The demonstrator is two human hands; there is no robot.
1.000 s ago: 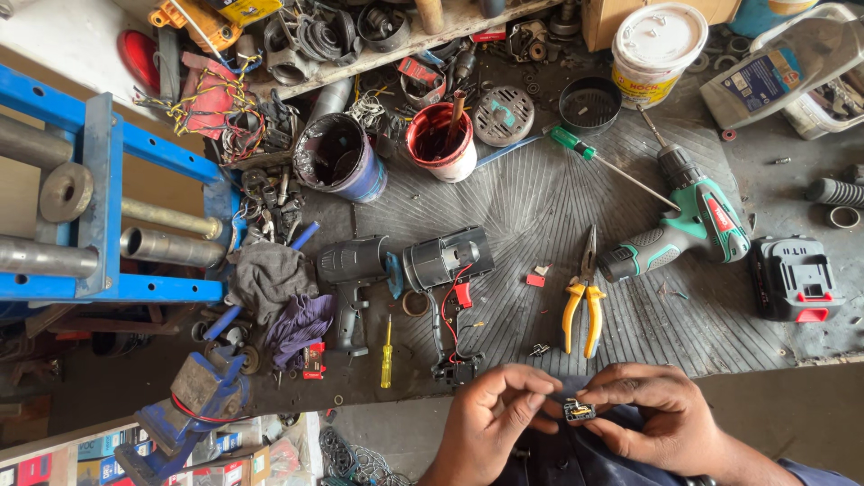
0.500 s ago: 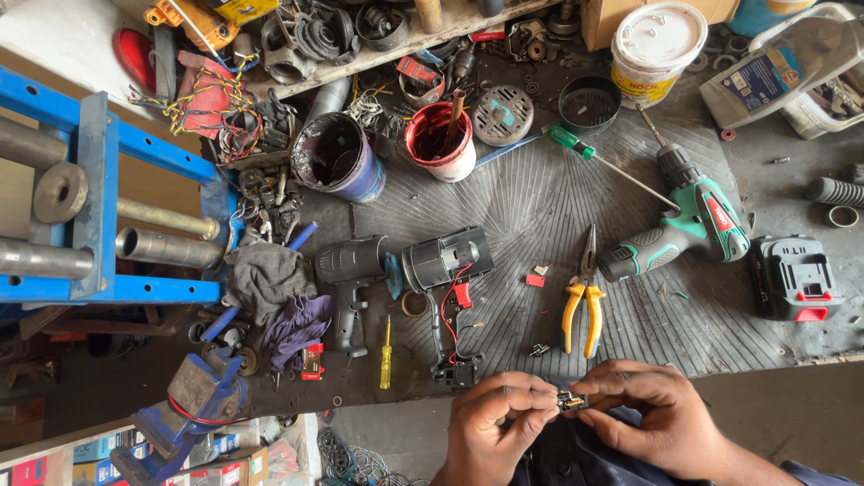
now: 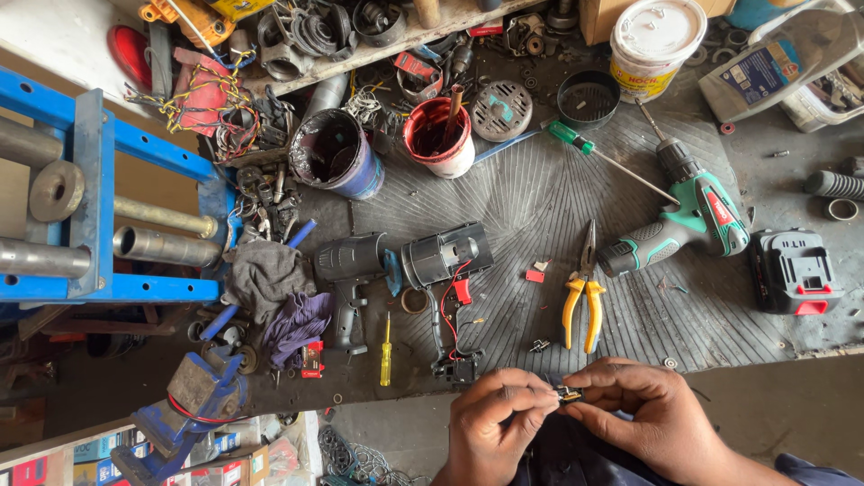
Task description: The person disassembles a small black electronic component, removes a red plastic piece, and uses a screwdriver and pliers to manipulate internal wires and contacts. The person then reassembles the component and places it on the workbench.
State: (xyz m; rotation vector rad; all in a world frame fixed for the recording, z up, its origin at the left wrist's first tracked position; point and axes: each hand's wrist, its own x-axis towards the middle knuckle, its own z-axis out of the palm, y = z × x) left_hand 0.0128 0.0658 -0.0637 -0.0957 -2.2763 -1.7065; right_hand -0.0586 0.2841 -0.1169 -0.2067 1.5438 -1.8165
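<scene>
My left hand [image 3: 497, 418] and my right hand [image 3: 646, 414] meet at the bottom of the view, both pinching a small black and metal electrical part [image 3: 568, 393] between thumb and fingertips. Just beyond them on the dark rubber mat lie a dismantled black drill [image 3: 443, 261] with red wires trailing to its base, its separate black handle shell [image 3: 349, 270], yellow-handled pliers [image 3: 583, 292] and a small yellow screwdriver [image 3: 386, 354].
A green cordless drill [image 3: 688, 216] with a long bit lies right, a black battery pack [image 3: 794, 270] beyond it. Red pot [image 3: 439, 137], dark pot [image 3: 335, 155], white bucket [image 3: 655, 36] stand behind. Blue steel frame [image 3: 99, 180], blue vise [image 3: 184, 400] at left.
Both hands stay together on the small part, shifting slightly lower and working it between the fingertips. Nothing on the mat has moved.
</scene>
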